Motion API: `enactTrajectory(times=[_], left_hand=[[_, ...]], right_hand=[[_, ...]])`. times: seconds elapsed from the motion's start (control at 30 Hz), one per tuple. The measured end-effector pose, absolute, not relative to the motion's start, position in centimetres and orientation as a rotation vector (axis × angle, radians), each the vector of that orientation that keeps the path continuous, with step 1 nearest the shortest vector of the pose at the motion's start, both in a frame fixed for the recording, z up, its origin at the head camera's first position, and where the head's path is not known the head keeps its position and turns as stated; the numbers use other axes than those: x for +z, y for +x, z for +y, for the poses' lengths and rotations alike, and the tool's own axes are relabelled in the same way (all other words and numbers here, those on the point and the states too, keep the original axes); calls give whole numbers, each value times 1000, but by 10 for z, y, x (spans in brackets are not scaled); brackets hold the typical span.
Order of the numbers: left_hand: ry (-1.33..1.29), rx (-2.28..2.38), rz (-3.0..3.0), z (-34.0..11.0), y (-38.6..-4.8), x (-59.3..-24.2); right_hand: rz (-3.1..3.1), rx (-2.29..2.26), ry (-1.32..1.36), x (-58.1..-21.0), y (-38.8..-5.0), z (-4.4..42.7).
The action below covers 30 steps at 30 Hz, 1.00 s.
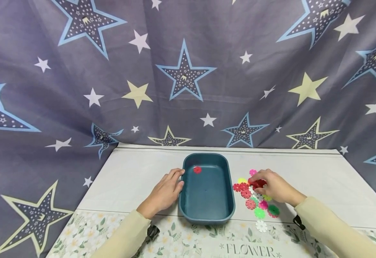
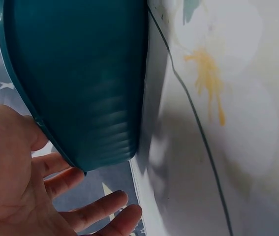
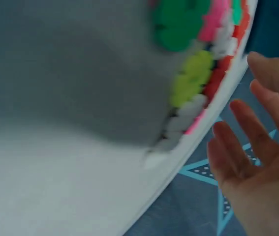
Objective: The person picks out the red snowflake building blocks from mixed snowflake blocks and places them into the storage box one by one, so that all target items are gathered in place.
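We log most discs (image 1: 246, 194) in a loose, overlapping cluster just right of the bin (image 1: 206, 195); one red disc (image 1: 197, 170) lies inside, toward the bin's far left corner. Right hand (image 1: 273, 186): arched over the cluster, forearm coming in from the bin's near right. We see its fingers slightly bent, thumb parted; the right wrist view, blurred, shows nothing gripped, which the head view leaves unclear. Left hand (image 1: 165, 190): fingers loosely extended, touching the bin's left rim. In the left wrist view we see two fingers spread free of the rim; only the head view gives us the red disc. Beneath the bin: table (image 1: 320, 179); behind it, starred curtain (image 1: 188, 21).
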<state>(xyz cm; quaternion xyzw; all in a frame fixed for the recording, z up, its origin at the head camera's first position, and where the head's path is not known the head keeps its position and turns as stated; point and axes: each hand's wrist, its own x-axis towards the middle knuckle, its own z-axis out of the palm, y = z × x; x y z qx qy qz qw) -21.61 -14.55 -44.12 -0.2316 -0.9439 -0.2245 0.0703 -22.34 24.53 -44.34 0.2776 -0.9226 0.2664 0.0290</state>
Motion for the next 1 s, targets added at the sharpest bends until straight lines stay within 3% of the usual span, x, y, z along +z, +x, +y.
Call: enactTrajectory(times=[1.0], left_hand=[[-694,-673,-2869,-146,-215,-437]], right_hand=[[-2867,725,824,-458,-217,246]])
